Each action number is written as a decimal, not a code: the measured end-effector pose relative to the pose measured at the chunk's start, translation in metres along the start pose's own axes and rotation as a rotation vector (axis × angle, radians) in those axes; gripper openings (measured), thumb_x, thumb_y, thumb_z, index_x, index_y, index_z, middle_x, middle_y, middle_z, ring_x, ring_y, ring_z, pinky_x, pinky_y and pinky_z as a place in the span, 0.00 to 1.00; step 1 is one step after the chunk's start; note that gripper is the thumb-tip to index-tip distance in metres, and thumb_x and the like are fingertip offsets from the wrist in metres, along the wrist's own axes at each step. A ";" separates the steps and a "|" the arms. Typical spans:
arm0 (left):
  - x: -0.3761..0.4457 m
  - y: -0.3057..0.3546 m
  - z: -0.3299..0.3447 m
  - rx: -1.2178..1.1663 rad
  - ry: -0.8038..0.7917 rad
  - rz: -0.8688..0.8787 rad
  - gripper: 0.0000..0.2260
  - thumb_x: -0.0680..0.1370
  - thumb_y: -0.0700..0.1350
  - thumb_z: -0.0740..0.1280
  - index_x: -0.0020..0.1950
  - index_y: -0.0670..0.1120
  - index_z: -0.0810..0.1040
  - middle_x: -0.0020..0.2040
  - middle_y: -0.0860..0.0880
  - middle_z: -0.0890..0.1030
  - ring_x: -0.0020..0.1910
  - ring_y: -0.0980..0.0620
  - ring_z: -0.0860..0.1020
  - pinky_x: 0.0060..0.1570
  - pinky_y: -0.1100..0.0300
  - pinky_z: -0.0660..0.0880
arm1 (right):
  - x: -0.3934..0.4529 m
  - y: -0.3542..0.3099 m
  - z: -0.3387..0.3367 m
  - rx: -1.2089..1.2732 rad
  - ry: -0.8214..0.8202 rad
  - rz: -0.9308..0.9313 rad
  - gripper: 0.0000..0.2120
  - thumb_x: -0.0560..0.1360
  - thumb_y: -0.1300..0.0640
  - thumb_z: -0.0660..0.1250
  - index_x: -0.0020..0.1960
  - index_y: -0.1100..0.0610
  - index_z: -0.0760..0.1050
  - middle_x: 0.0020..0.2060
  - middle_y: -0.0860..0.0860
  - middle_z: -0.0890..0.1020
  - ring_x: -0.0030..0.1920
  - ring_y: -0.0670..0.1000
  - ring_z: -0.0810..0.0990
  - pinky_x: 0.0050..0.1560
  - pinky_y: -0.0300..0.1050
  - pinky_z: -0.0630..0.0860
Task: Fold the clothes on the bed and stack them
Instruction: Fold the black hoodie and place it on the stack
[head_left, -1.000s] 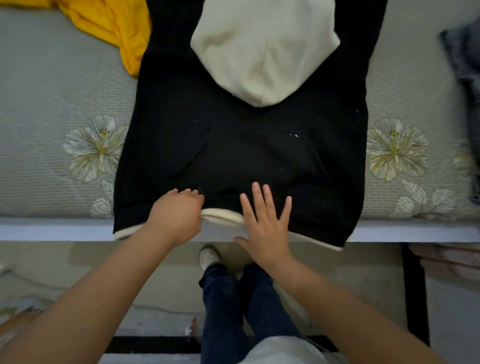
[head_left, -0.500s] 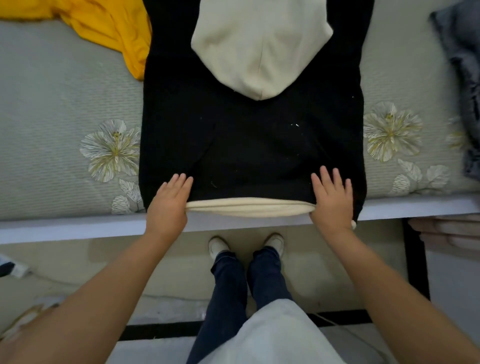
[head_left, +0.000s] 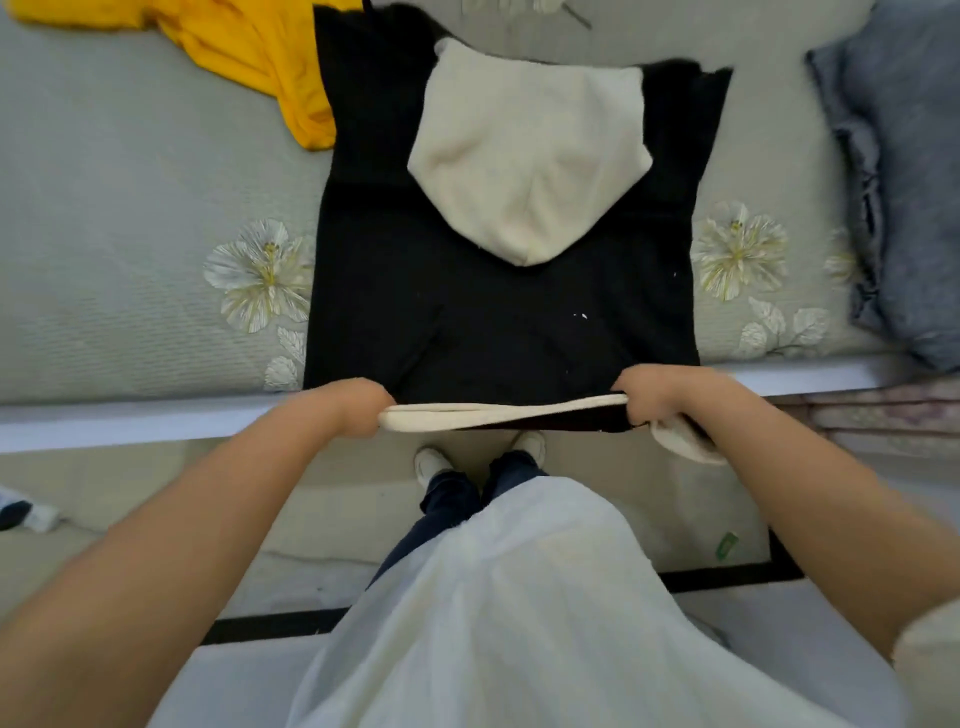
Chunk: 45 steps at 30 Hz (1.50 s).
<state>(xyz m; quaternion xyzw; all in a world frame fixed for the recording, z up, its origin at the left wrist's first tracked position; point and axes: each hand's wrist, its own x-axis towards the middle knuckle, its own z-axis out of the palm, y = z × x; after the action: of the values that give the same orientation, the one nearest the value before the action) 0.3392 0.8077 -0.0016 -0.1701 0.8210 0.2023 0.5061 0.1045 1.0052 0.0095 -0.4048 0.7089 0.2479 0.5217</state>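
Observation:
A black hoodie (head_left: 467, 312) lies flat on the bed, its sleeves folded in and its cream hood (head_left: 530, 156) spread over the chest. Its cream-lined bottom hem (head_left: 498, 415) is lifted off the bed's near edge. My left hand (head_left: 358, 408) grips the hem at its left corner. At the right corner my right hand (head_left: 654, 395) grips the hem, with a cream cuff hanging below the wrist. Both hands are fists around the fabric.
A yellow garment (head_left: 249, 57) lies crumpled at the far left of the grey flowered bedspread (head_left: 130, 260). A grey-blue garment (head_left: 893, 182) is heaped at the right. The white bed rail (head_left: 130, 421) runs along the near edge; my feet stand below it.
Both hands went from lying flat on the hoodie's bottom edge to gripping its corners. The hem has come up off the bed toward me.

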 end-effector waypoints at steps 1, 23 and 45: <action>-0.001 -0.002 -0.017 0.020 0.033 -0.022 0.15 0.75 0.35 0.58 0.60 0.44 0.74 0.56 0.44 0.77 0.55 0.46 0.76 0.50 0.58 0.71 | -0.003 0.001 -0.014 -0.034 0.047 0.004 0.08 0.70 0.65 0.61 0.44 0.57 0.76 0.38 0.52 0.77 0.38 0.52 0.75 0.36 0.40 0.68; 0.144 -0.053 -0.341 0.236 0.868 -0.467 0.10 0.77 0.39 0.59 0.56 0.46 0.73 0.56 0.45 0.76 0.61 0.45 0.69 0.66 0.47 0.57 | 0.101 0.115 -0.315 -0.146 0.802 0.409 0.09 0.71 0.60 0.61 0.51 0.56 0.71 0.42 0.52 0.78 0.46 0.54 0.77 0.68 0.59 0.54; 0.215 -0.019 -0.203 -0.345 0.860 -0.432 0.31 0.72 0.58 0.53 0.73 0.47 0.62 0.75 0.40 0.54 0.74 0.40 0.48 0.68 0.40 0.39 | 0.193 0.102 -0.196 0.241 1.049 -0.122 0.27 0.71 0.48 0.55 0.64 0.62 0.72 0.64 0.64 0.71 0.65 0.67 0.68 0.61 0.67 0.53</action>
<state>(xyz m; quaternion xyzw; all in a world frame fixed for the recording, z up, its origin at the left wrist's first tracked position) 0.1014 0.6732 -0.1160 -0.4847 0.8558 0.1373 0.1176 -0.1108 0.8482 -0.1140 -0.4522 0.8727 -0.1011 0.1539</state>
